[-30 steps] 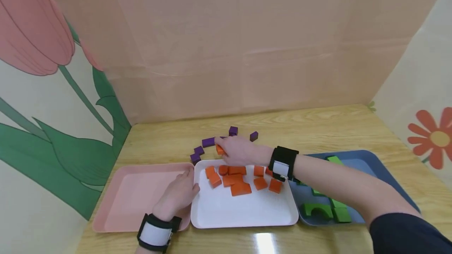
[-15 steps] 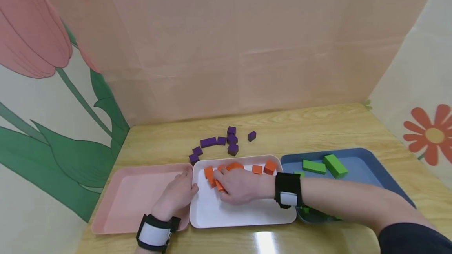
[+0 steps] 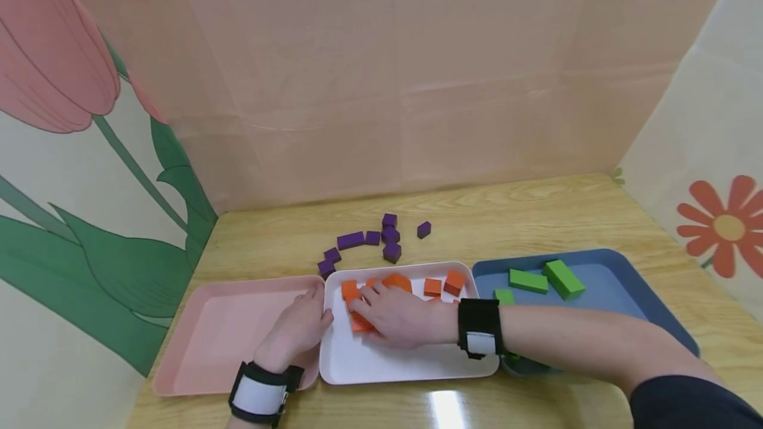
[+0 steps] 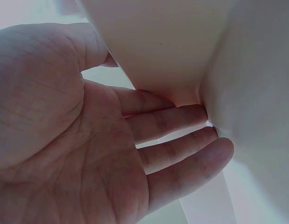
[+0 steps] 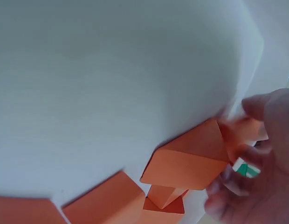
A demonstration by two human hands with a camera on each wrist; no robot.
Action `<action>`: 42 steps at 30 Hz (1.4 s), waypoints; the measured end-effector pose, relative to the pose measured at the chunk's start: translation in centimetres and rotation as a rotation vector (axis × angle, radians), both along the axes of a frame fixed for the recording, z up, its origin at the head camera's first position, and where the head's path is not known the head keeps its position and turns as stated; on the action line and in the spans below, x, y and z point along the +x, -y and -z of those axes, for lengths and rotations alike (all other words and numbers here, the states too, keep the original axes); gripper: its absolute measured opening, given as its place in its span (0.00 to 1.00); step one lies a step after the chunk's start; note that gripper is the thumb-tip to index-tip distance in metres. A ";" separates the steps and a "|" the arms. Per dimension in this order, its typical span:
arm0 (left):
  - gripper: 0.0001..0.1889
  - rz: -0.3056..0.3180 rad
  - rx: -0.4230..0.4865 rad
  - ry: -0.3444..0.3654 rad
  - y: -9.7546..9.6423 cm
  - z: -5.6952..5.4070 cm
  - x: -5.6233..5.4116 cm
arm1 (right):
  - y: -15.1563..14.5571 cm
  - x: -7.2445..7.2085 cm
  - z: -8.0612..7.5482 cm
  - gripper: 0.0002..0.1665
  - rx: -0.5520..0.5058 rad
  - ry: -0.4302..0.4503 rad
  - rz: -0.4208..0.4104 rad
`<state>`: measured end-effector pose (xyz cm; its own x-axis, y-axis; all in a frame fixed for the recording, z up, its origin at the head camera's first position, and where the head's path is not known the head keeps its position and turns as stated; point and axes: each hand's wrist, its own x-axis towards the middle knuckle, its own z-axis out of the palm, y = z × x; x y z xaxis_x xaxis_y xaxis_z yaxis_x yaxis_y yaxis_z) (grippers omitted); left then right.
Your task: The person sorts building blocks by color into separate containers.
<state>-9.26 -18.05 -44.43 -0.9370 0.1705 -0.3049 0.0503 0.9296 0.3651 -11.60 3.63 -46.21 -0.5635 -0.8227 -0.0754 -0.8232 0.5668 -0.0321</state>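
Observation:
My right hand (image 3: 402, 316) reaches into the white tray (image 3: 411, 373) at its left side. Its thumb and fingers pinch an orange block (image 3: 359, 324), which is blurred in the right wrist view between thumb and fingers. Close beside it lies another orange block (image 5: 186, 161), and several more orange blocks (image 3: 454, 282) lie along the tray's far half, some hidden under the hand. My left hand (image 3: 298, 323) rests at the right side of the pink tray (image 3: 205, 336). In the left wrist view the left hand's fingers (image 4: 182, 172) are extended against a pale tray wall, holding nothing.
Several purple blocks (image 3: 350, 240) lie on the wooden table (image 3: 512, 217) behind the trays. At the right stands a blue tray (image 3: 614, 283) with several green blocks (image 3: 563, 280), partly under the right forearm. The three trays sit side by side.
My right hand has come from behind the white tray down into it with the orange block, then shifted slightly left. The left hand stays in place.

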 end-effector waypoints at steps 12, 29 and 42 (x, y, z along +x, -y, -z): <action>0.35 -0.008 0.006 -0.018 0.1 0.2 0.2 | -3.6 -3.3 -2.2 0.49 -0.180 0.094 0.199; 0.37 -0.028 -0.003 0.016 0.1 0.3 0.2 | -10.1 -10.8 -1.9 0.47 -0.239 0.089 0.458; 0.33 0.001 0.002 -0.085 1.0 -2.5 0.9 | -11.6 -12.6 -0.7 0.46 -0.190 0.061 0.504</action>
<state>-8.35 -19.08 -41.90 -0.9593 0.1720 -0.2240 0.0820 0.9286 0.3618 -24.16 15.22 -45.47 -0.8909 -0.4541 0.0034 -0.4445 0.8704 -0.2116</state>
